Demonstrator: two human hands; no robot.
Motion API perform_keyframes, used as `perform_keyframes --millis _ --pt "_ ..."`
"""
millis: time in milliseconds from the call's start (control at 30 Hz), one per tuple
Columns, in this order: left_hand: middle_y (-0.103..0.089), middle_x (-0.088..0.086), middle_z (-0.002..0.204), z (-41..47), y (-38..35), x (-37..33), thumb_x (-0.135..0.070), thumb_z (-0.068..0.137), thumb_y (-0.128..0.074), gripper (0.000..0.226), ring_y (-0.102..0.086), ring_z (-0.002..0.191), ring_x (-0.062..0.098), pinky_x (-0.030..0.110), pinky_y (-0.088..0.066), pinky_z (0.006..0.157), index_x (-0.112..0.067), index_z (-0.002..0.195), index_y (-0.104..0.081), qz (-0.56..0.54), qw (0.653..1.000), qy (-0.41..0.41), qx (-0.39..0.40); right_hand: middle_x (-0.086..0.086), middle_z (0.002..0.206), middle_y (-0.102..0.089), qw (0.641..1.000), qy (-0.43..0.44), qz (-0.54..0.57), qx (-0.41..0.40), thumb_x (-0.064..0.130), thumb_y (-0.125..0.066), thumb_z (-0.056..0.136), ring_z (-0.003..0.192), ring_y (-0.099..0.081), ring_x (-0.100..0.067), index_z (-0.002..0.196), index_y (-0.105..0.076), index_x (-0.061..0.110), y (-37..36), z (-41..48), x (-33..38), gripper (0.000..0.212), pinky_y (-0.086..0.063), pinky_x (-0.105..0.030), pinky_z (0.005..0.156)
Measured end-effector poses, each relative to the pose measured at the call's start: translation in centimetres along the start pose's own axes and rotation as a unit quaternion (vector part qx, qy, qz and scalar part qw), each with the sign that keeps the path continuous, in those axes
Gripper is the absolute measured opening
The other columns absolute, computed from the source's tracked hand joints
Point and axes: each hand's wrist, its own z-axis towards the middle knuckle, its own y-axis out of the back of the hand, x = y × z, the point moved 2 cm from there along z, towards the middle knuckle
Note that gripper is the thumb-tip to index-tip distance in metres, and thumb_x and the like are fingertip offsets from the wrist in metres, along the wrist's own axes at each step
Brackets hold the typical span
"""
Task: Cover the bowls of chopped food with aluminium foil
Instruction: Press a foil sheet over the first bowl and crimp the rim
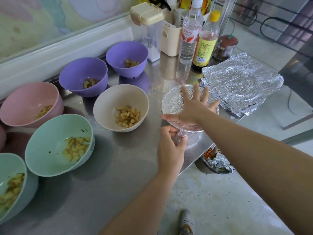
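A foil-covered bowl (172,102) stands near the right edge of the steel counter. My right hand (191,107) lies flat on its foil top, fingers spread. My left hand (171,143) pinches the foil edge (182,134) against the bowl's near side. Several uncovered bowls of chopped food stand to the left: a cream bowl (108,100), two purple bowls (74,73) (118,51), a pink bowl (22,99) and two green bowls (47,150) (6,168). A stack of crinkled foil sheets (240,83) lies right of the covered bowl.
Bottles (191,33) (205,41), a clear lidded container (149,31), a cream caddy (171,39) and a small jar (225,48) crowd the back of the steel counter (118,167). Below its right edge, a foil-wrapped dish (218,161) sits on the floor.
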Motion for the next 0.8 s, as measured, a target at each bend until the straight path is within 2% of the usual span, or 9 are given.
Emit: perform_keyframes --millis 100,233,367,533,600,700,767,800 --pt "-0.067 -0.016 0.088 0.3 0.6 0.3 -0.027 0.089 -0.072 0.017 -0.064 0.079 0.007 0.035 -0.054 0.074 -0.029 0.099 -0.058 0.044 0.998 -0.047 -0.013 -0.008 0.162 0.036 1.000 0.001 0.000 0.000 0.108 -0.042 0.046 0.146 0.034 -0.043 0.156 0.024 0.035 -0.1 0.1 0.0 0.148 0.007 -0.083 0.105" --pt "-0.070 -0.013 0.081 0.7 1.1 0.6 -0.028 0.088 -0.074 0.009 -0.065 0.075 0.008 0.032 -0.053 0.072 -0.023 0.091 -0.067 0.047 0.995 -0.075 -0.037 -0.008 0.162 0.036 1.000 0.001 -0.005 0.001 0.109 -0.040 0.045 0.146 0.035 -0.044 0.156 0.025 0.036 -0.3 0.2 -0.1 0.148 0.008 -0.083 0.105" --pt "-0.069 -0.009 0.078 1.4 1.4 0.6 -0.029 0.087 -0.076 0.010 -0.064 0.071 0.010 0.033 -0.053 0.067 -0.021 0.085 -0.069 0.071 0.989 -0.123 -0.049 -0.008 0.162 0.036 1.000 0.001 -0.006 -0.001 0.109 -0.039 0.044 0.146 0.035 -0.043 0.156 0.025 0.036 -0.3 0.2 -0.1 0.148 0.008 -0.082 0.105" --pt "-0.067 -0.007 0.081 1.7 1.5 0.6 -0.020 0.086 -0.076 0.006 -0.062 0.073 0.010 0.028 -0.051 0.068 -0.020 0.083 -0.071 0.063 0.990 -0.119 -0.036 -0.008 0.162 0.037 1.000 0.002 -0.003 0.000 0.109 -0.039 0.043 0.146 0.035 -0.043 0.156 0.025 0.036 -0.4 0.3 -0.1 0.149 0.008 -0.082 0.105" --pt "-0.069 -0.006 0.079 1.7 1.6 0.3 -0.021 0.084 -0.078 0.010 -0.065 0.072 0.010 0.023 -0.051 0.069 -0.019 0.079 -0.070 0.041 0.996 -0.071 -0.029 -0.008 0.162 0.037 1.000 0.001 -0.004 0.001 0.109 -0.039 0.043 0.146 0.035 -0.043 0.156 0.025 0.036 -0.4 0.3 -0.1 0.149 0.007 -0.082 0.105" --pt "-0.074 -0.001 0.069 1.8 1.6 -0.2 -0.022 0.083 -0.078 0.015 -0.070 0.069 0.010 0.023 -0.052 0.070 -0.013 0.079 -0.066 -0.043 0.995 0.092 0.000 -0.008 0.161 0.038 1.000 -0.001 -0.005 0.001 0.109 -0.039 0.044 0.145 0.035 -0.044 0.156 0.026 0.036 -0.5 0.4 -0.1 0.149 0.008 -0.082 0.105" --pt "-0.076 0.005 0.074 1.4 1.4 -0.6 -0.016 0.087 -0.074 0.012 -0.070 0.073 0.013 0.023 -0.055 0.072 -0.006 0.087 -0.067 -0.132 0.974 0.182 0.022 -0.008 0.162 0.037 1.000 -0.001 -0.002 0.001 0.109 -0.040 0.045 0.146 0.035 -0.043 0.156 0.026 0.036 -0.4 0.3 -0.1 0.148 0.008 -0.082 0.105" --pt "-0.076 0.007 0.080 1.1 1.0 -0.8 -0.012 0.092 -0.069 0.009 -0.070 0.077 0.015 0.022 -0.056 0.075 -0.003 0.092 -0.067 -0.201 0.952 0.227 0.035 -0.008 0.162 0.037 1.000 0.000 -0.003 -0.001 0.108 -0.040 0.046 0.146 0.035 -0.043 0.156 0.025 0.036 -0.4 0.2 -0.1 0.147 0.008 -0.082 0.105"
